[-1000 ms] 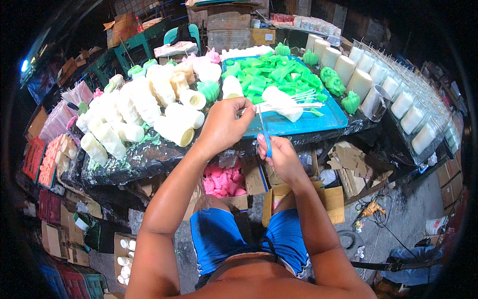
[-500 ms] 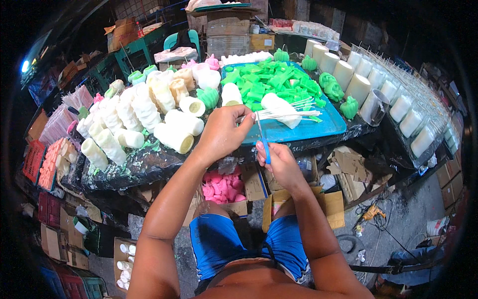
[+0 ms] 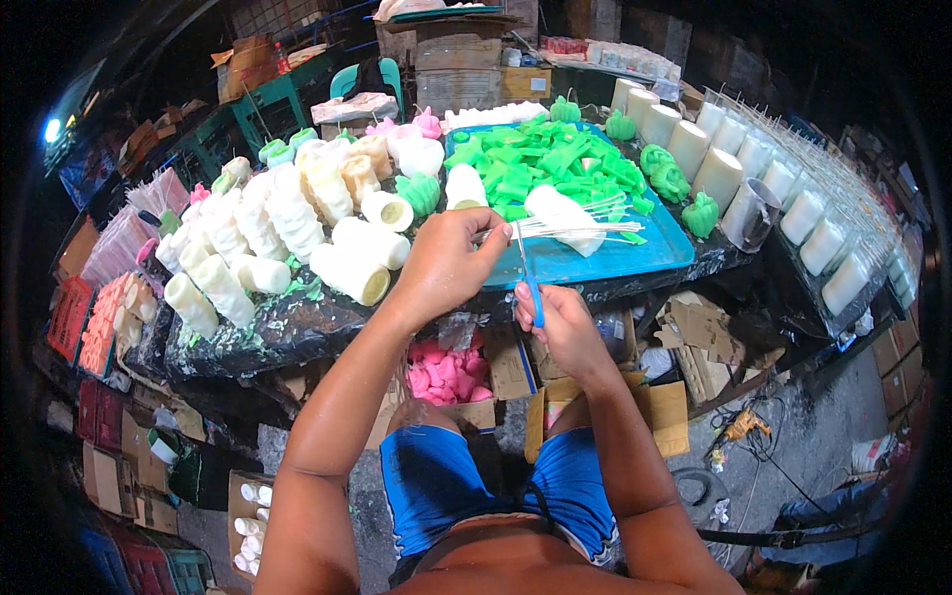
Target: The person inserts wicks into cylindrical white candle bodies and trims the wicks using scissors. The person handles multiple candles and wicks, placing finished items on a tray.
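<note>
Left hand (image 3: 451,260) gripped white wicks (image 3: 575,228) over blue tray (image 3: 635,260); right hand (image 3: 557,322) closed on blue-handled scissors (image 3: 529,273). Wax moulds (image 3: 297,228) lay on tabletop (image 3: 278,332).

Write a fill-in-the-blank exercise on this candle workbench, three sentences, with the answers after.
1. The right hand grips scissors whose handle is ____ in colour.
2. The left hand pinches one end of a bundle of thin white ____ lying on the tray.
3. The wax chunks heaped on the blue tray are ____ in colour.

Missing words: blue; wicks; green
</note>
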`<state>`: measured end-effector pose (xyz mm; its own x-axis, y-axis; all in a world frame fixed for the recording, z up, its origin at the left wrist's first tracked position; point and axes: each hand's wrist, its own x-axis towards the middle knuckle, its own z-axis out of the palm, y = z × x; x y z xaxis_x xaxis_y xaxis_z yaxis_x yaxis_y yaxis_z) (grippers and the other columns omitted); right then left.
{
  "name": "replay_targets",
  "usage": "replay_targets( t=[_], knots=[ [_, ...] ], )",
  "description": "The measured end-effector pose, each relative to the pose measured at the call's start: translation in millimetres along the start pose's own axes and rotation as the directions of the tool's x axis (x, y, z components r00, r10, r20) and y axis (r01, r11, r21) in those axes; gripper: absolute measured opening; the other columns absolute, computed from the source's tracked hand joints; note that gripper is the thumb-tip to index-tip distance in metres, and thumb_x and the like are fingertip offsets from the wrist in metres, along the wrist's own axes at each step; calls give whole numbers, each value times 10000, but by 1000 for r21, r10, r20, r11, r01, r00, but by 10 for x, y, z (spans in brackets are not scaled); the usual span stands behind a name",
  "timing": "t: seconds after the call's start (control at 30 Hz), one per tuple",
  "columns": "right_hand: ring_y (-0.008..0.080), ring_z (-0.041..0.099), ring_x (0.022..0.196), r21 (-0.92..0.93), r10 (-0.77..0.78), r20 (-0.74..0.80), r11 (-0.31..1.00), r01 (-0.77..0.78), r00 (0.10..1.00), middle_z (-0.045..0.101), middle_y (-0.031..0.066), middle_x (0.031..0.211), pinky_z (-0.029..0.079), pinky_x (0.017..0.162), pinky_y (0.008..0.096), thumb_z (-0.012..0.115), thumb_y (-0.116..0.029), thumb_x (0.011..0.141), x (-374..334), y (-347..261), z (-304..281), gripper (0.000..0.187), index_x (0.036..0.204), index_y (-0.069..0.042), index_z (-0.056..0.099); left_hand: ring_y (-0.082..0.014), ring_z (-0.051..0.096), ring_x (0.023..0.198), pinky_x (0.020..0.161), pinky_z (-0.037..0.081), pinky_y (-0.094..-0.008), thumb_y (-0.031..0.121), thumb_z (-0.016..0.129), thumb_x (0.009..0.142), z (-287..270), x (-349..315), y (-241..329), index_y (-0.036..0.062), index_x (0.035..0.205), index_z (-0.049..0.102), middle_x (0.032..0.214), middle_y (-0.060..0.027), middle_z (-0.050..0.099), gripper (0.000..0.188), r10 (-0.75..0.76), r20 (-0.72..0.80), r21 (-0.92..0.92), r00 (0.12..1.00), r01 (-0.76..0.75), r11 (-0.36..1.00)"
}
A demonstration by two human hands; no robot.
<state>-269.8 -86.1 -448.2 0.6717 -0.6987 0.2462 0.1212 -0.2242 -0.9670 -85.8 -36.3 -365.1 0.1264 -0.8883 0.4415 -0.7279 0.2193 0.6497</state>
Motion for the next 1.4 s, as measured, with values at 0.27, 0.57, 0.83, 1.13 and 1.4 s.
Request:
replay_targets(
  t=[0.27, 0.57, 0.83, 1.13, 1.4],
  knots=[
    [89, 499, 709, -111, 55, -20, 992, -57, 998, 589, 5, 717, 418, 633, 310, 549, -336, 1055, -7, -14, -41, 420, 984, 55, 686, -92, 529, 642, 607, 468, -322, 228, 630, 987, -21, -8, 21, -36, 932, 684, 707, -55, 634, 275, -12, 4, 30, 1000, 12, 999],
    [52, 382, 660, 7, -8, -15, 1000, 8, 1000, 457, -57, 708, 300, 594, 252, 535, -375, 1078, -5, 22, 46, 433, 745, -99, 517, -71, 505, 643, 586, 444, -302, 222, 630, 991, 10, 41, -88, -38, 905, 674, 686, -28, 603, 278, 8, -8, -24, 1000, -8, 1000],
    [52, 392, 654, 61, 70, 12, 996, -70, 998, 463, -50, 703, 297, 589, 246, 535, -411, 1075, 23, -61, 70, 458, 732, -110, 504, -74, 497, 618, 564, 413, -310, 220, 635, 971, 23, 51, -283, -38, 941, 707, 668, -25, 594, 270, -31, 119, -264, 992, 61, 963],
    [60, 423, 647, 75, 120, 54, 990, -124, 991, 509, -25, 691, 304, 595, 241, 559, -461, 1053, 40, 6, 13, 479, 717, -121, 530, -31, 511, 715, 630, 412, -236, 186, 626, 998, -38, 86, -304, -18, 917, 699, 799, 53, 622, 231, -143, 251, -234, 957, 204, 951],
    [133, 454, 634, -71, 66, 19, 995, -65, 998, 506, 15, 647, 364, 592, 345, 520, -470, 1053, 56, 89, 38, 559, 749, -6, 577, -36, 513, 720, 649, 407, -232, 202, 623, 1004, -35, 130, -430, -11, 927, 708, 803, 52, 626, 241, -111, 290, -295, 950, 199, 935]
  ],
)
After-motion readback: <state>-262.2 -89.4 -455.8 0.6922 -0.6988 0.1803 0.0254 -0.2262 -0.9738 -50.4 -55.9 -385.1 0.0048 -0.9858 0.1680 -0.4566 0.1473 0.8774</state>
